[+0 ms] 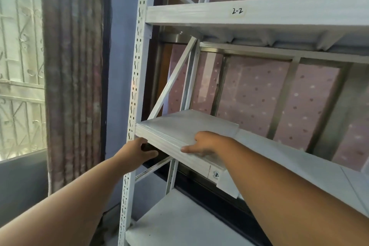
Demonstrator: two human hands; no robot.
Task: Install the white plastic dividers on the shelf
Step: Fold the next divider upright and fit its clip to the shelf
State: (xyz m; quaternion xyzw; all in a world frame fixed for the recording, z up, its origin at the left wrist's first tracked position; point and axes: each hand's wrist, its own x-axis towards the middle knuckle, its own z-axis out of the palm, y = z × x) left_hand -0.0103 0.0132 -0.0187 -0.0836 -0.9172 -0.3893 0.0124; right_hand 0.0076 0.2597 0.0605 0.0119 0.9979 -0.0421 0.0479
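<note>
- Flat white plastic divider panel (179,128) lies on the middle level of the white metal shelf (259,14), at its left end.
- Left hand (137,150) grips the panel's front-left edge from beneath.
- Right hand (201,143) lies spread, pressing its top.

Two hands (139,151), three shelf levels (259,14), one white divider stack (179,132).

Daylit barred window (20,70) at left, brown curtain (73,70) beside it — blue wall (119,56)
</note>
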